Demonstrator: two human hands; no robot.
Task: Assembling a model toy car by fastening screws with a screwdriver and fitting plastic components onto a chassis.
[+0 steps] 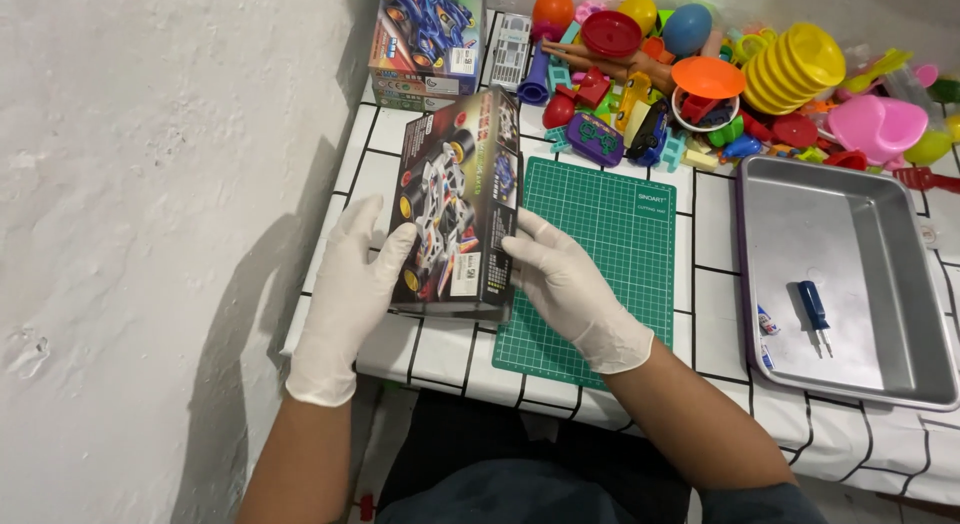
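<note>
Both of my hands wear white gloves and hold a dark cardboard box [458,199] with a toy racing car pictured on its lid. My left hand [352,284] grips the box's left side. My right hand [565,284] holds its right edge, over a green cutting mat [610,224]. The box is lifted and tilted a little above the white, black-lined tabletop [715,284].
A second toy-car box [425,39] stands at the back by the white wall. A heap of colourful plastic toys [700,74] fills the back. A metal tray [900,274] at the right holds a small blue screwdriver [813,309].
</note>
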